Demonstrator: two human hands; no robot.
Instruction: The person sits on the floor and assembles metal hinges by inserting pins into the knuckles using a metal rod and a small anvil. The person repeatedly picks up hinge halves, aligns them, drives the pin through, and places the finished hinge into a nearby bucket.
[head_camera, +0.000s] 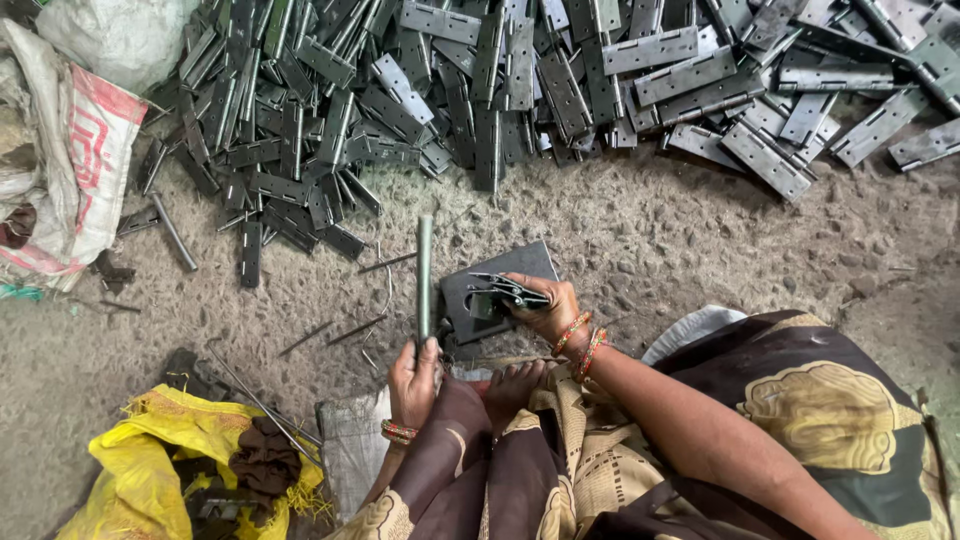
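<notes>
Far left: white sacks (85, 150), yellow sack (150, 460) with dark scraps. Loose pins (330, 335) scattered on floor (700, 250). Left hand (415, 385) clenched round upright rod (424, 275), raised beside plate (485, 290). Right hand (545, 305) grips hinge (505, 292) flat on plate. Behind: big hinge pile (560, 80) across floor. Judgement: one hinge in work; whether pile is finished or waiting, cannot tell.
</notes>
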